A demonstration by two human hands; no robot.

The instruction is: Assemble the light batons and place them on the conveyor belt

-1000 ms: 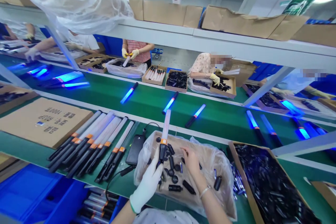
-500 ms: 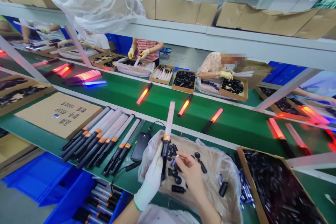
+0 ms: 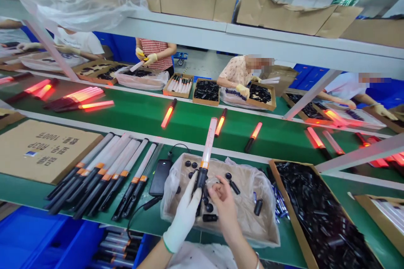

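green surface (image 3: 145, 221), across the lower frame; red-lit sticks (image 3: 168, 114) on the green strip (image 3: 139, 113) behind. left hand (image 3: 184, 214), gloved, lower centre: grip clasped round the black handle of one light stick (image 3: 208, 147), its pale tube pointing up. right hand (image 3: 225, 201), bare, just right of it, above a plastic-lined box (image 3: 249, 227) of black parts (image 3: 234, 187): fingers loosely curled; whether anything is pinched, cannot tell. pale-tubed sticks (image 3: 110, 162), lower left. black device (image 3: 160, 176), beside the box.
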